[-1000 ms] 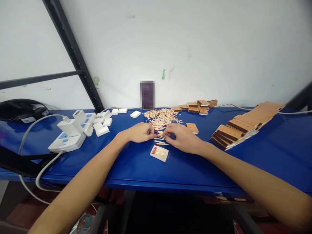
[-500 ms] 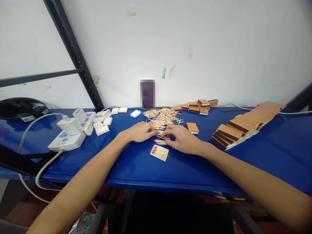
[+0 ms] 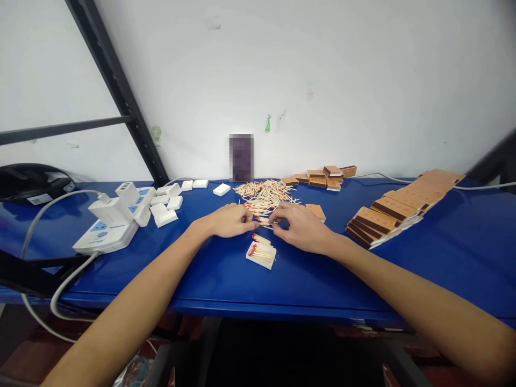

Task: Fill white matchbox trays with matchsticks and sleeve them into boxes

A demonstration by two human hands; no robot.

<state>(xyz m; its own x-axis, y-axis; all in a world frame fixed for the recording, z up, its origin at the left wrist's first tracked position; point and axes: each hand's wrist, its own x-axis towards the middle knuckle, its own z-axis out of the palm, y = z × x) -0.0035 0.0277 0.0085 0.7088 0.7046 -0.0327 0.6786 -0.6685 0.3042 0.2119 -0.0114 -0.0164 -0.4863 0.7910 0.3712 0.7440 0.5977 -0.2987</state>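
Several red-tipped matchsticks (image 3: 264, 221) lie crosswise between my two hands. My left hand (image 3: 231, 220) has its thumb and fingers closed at their red heads, and my right hand (image 3: 300, 227) pinches their plain ends. Beyond the fingers spreads a loose pile of matchsticks (image 3: 264, 192). Closer to me sits an open white matchbox tray (image 3: 258, 262), part filled with matches whose heads point left. A small row of matches (image 3: 263, 239) rests at the tray's far edge. One closed matchbox (image 3: 316, 210) lies just past my right hand, partly covered by it.
Brown matchbox covers (image 3: 403, 203) fan out on the right, and several matchboxes (image 3: 332, 171) are heaped at the wall. White trays (image 3: 166, 217) lie on the left beside a power strip (image 3: 108, 236) with cables. A blurred dark rectangle (image 3: 242, 158) stands against the wall.
Both hands have shifted slightly toward me with matches between the fingers. The small row of matches now sits closer to the tray. The whole view has moved a little.
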